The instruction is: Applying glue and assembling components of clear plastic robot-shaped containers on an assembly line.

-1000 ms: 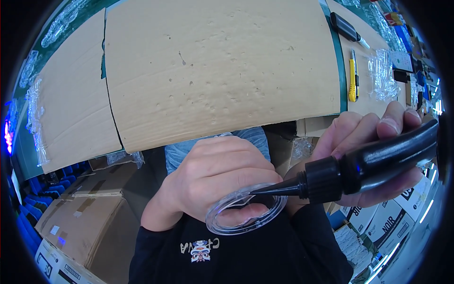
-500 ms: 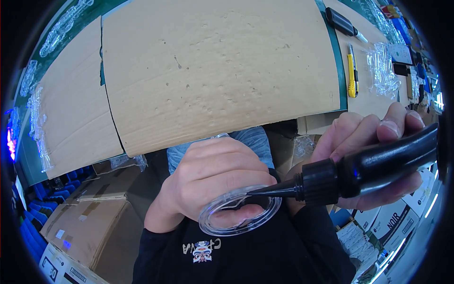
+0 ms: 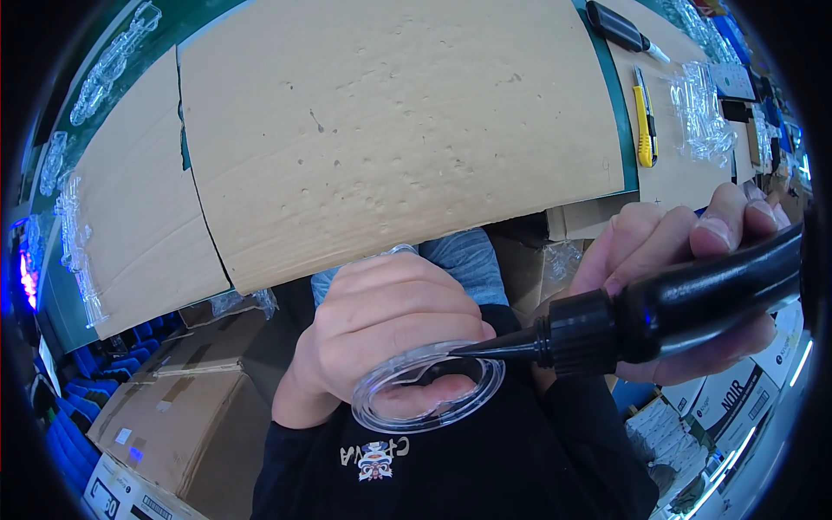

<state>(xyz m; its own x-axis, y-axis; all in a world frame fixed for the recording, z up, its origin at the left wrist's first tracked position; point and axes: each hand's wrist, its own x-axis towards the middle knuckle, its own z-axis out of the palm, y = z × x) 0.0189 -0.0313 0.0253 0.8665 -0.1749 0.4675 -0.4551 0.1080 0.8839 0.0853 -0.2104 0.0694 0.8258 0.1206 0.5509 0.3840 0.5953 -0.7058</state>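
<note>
My left hand is closed around a clear plastic piece whose round double-edged ring faces me. The thumb shows through the ring's opening, while the fingers hide the rest of the piece. A little clear plastic also peeks out beyond the knuckles. In my right hand is a black squeeze bottle, lying nearly level with its ribbed collar and tapered nozzle pointing left. The nozzle's tip is at the ring's upper rim; whether it touches I cannot tell. Both hands are in front of my body, below the table edge.
Cardboard covers the table. On its right lie a yellow utility knife, a black marker-like tool and a heap of clear plastic pieces. More clear pieces line the left edge. A cardboard box stands at lower left.
The ring and my left hand have shifted slightly left in the picture, with the nozzle tip still at the rim. The whole view has tilted a little. Both grips look the same.
</note>
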